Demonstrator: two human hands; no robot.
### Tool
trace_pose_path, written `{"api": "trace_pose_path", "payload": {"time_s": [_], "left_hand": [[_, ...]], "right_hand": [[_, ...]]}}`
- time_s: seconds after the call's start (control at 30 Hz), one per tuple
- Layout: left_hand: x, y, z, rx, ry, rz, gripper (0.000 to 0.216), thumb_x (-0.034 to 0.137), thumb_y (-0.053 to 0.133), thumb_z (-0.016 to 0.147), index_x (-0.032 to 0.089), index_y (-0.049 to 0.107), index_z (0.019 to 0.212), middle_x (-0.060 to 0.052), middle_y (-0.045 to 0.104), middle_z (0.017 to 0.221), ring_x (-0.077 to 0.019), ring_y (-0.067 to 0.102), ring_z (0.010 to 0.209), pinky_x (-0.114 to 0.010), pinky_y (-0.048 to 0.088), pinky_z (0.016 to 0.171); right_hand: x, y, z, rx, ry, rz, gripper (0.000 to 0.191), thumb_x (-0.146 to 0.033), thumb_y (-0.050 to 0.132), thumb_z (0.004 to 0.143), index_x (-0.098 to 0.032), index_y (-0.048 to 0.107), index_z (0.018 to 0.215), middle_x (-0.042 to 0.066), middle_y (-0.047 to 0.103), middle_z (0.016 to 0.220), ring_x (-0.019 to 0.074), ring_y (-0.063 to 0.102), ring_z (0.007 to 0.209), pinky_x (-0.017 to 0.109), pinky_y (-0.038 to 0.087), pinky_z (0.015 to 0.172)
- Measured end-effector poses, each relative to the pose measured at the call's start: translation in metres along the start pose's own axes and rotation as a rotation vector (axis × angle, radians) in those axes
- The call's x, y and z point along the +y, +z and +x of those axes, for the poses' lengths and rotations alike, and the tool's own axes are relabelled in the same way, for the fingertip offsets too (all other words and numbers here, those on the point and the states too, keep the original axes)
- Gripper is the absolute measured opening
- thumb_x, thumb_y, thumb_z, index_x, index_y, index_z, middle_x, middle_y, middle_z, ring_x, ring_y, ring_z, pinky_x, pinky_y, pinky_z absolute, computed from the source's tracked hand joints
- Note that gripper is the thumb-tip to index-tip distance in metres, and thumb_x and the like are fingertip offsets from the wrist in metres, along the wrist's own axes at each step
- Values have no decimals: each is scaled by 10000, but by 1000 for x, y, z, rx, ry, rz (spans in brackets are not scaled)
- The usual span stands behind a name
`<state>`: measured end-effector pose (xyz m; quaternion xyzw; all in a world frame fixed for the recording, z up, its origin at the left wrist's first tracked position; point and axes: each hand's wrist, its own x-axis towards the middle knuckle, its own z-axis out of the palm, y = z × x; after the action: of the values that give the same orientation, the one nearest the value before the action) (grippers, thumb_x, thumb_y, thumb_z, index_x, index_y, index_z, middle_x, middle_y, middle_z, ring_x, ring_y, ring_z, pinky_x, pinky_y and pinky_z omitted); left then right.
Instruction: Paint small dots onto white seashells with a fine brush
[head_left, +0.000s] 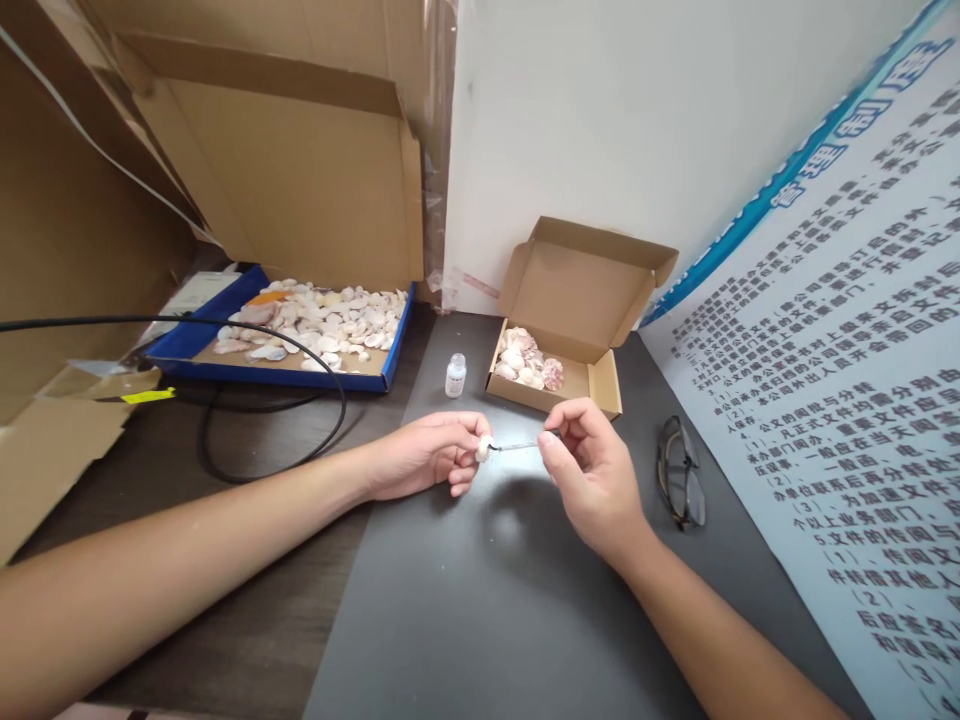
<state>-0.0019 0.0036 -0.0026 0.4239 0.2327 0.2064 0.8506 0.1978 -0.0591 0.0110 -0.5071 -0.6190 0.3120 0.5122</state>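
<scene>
My left hand (431,455) is closed around a small pale shell (484,449), pinched between thumb and fingers above the dark mat (480,600). My right hand (589,470) pinches a thin metal tool (517,445), and its tip touches the shell. Just behind the hands stands a small clear bottle (455,376) with a white cap. To its right sits an open small cardboard box (559,375) holding several shells.
A blue tray (225,370) with many pale shells lies at the back left, below a large open cardboard box (292,170). A black cable (330,380) loops across the table. Folded glasses (680,473) lie at the right, beside a printed poster (847,400).
</scene>
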Motion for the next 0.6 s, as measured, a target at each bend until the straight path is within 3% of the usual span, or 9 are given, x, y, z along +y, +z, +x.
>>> {"api": "trace_pose_path", "payload": {"time_s": [0.47, 0.6], "left_hand": [[1, 3, -1, 29, -1, 26, 102, 198, 637, 810, 159, 543, 811, 44, 467, 619, -91, 463, 508, -237, 425, 536], [1, 3, -1, 34, -8, 20, 111, 208, 639, 810, 159, 539, 807, 43, 467, 620, -90, 463, 509, -235, 418, 534]], "right_hand": [[-4, 1, 0, -20, -8, -78, 107, -220, 589, 817, -230, 485, 800, -70, 428, 610, 95, 385, 512, 240, 338, 488], [-1, 1, 1, -22, 2, 19, 81, -261, 558, 862, -233, 485, 841, -72, 420, 615, 97, 391, 499, 246, 339, 481]]}}
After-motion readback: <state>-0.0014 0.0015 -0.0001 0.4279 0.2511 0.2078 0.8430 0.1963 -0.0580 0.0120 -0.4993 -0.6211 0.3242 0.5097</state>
